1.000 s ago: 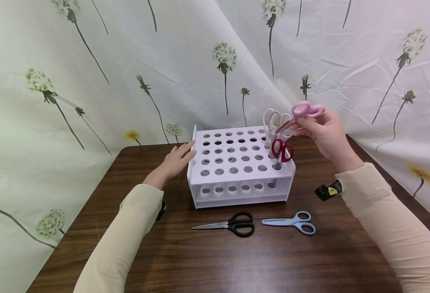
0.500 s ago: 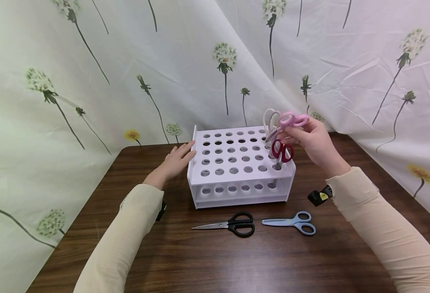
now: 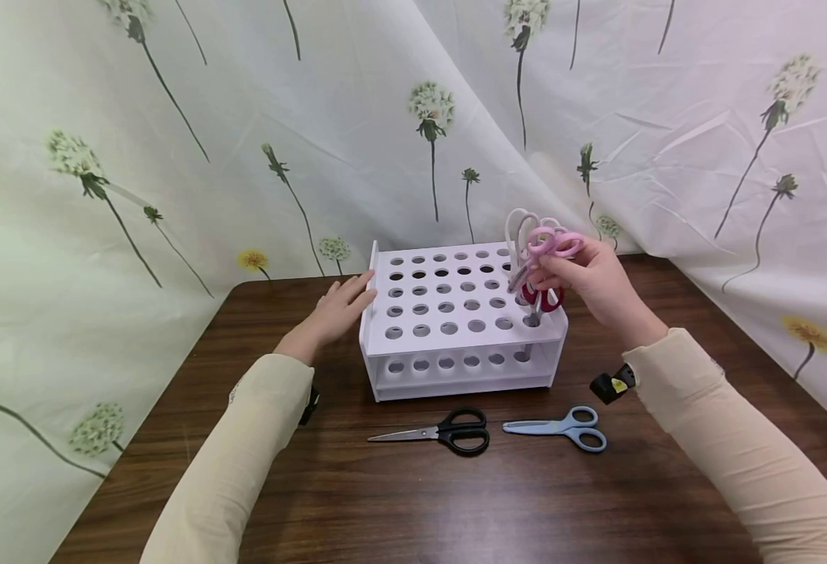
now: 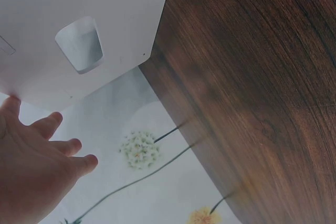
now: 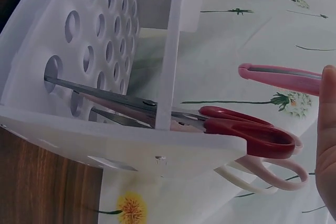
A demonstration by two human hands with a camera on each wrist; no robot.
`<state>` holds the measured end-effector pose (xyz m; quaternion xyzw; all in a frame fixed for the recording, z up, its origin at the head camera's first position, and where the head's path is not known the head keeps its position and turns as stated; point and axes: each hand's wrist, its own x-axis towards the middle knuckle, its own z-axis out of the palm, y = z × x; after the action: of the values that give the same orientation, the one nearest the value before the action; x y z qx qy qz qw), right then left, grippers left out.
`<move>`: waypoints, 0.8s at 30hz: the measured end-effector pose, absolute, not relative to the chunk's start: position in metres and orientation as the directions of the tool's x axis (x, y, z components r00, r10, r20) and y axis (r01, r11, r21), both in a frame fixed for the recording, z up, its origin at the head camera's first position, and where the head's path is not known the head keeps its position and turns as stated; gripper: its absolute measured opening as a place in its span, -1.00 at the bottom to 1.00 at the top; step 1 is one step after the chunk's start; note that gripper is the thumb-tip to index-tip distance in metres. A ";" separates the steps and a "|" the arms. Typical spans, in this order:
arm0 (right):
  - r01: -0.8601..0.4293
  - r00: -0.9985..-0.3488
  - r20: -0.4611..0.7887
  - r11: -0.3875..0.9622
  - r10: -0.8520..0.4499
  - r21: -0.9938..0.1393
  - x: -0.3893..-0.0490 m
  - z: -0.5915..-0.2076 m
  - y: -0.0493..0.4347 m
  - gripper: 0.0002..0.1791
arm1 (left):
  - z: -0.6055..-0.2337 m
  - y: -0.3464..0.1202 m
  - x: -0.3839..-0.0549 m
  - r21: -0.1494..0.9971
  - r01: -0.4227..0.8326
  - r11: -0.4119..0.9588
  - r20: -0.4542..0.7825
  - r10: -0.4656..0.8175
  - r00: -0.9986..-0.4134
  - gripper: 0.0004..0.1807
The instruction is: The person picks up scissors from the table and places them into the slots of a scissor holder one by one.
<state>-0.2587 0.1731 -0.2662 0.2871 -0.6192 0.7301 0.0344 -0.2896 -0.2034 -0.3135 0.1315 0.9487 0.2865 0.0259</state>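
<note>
In the head view my right hand [image 3: 590, 286] pinches pink-handled scissors [image 3: 542, 241] above the right end of a white rack with round holes [image 3: 456, 338]. Their pink-edged blades [image 5: 281, 78] stand clear of the rack in the right wrist view. Red-handled scissors [image 5: 257, 136] stand blades down through the front right hole, partly behind my fingers in the head view. Behind them stand white-handled scissors [image 3: 509, 227] and pale pink-handled ones [image 5: 283, 179], partly covered. My left hand [image 3: 336, 309] touches the rack's left side panel [image 4: 121, 35] with extended fingers.
Black-handled scissors [image 3: 456, 432] and light blue scissors [image 3: 561, 428] lie on the dark wooden table [image 3: 413, 509] in front of the rack. A flower-printed white cloth [image 3: 357, 141] hangs behind and around the table.
My right hand has moved left and slightly down with the pink scissors, whose blades now point more steeply downward. The left hand and the rack have stayed put.
</note>
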 end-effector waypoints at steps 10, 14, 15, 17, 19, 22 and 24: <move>-0.381 -0.869 0.385 -0.077 -0.312 -0.921 -0.257 -0.273 0.172 -0.94 | -0.313 -0.203 -0.289 0.553 0.233 0.800 0.029 0.261 -0.965 -0.36; -0.376 -0.878 0.364 -0.021 -0.310 -0.926 -0.258 -0.275 0.173 -0.95 | -0.313 -0.202 -0.288 0.555 0.232 0.799 0.030 0.260 -0.965 -0.36; -0.376 -0.881 0.358 -0.004 -0.309 -0.927 -0.258 -0.275 0.173 -0.96 | -0.313 -0.202 -0.288 0.556 0.233 0.798 0.031 0.260 -0.965 -0.36; -0.378 -0.885 0.352 0.030 -0.306 -0.925 -0.259 -0.275 0.173 -0.97 | -0.313 -0.202 -0.289 0.558 0.233 0.797 0.032 0.259 -0.965 -0.37; -0.383 -0.887 0.347 0.065 -0.303 -0.922 -0.258 -0.276 0.174 -0.95 | -0.313 -0.202 -0.289 0.559 0.233 0.796 0.034 0.259 -0.965 -0.37; -0.388 -0.888 0.341 0.105 -0.307 -0.916 -0.258 -0.277 0.175 -0.89 | -0.314 -0.202 -0.290 0.559 0.233 0.796 0.036 0.258 -0.966 -0.37; -0.389 -0.889 0.337 0.123 -0.311 -0.913 -0.257 -0.278 0.175 -0.85 | -0.314 -0.202 -0.290 0.555 0.235 0.798 0.036 0.260 -0.965 -0.37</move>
<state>-0.2574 0.1752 -0.2784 0.2339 -0.7485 0.6197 0.0315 -0.2899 -0.2024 -0.3143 0.1305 0.9478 0.2900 0.0211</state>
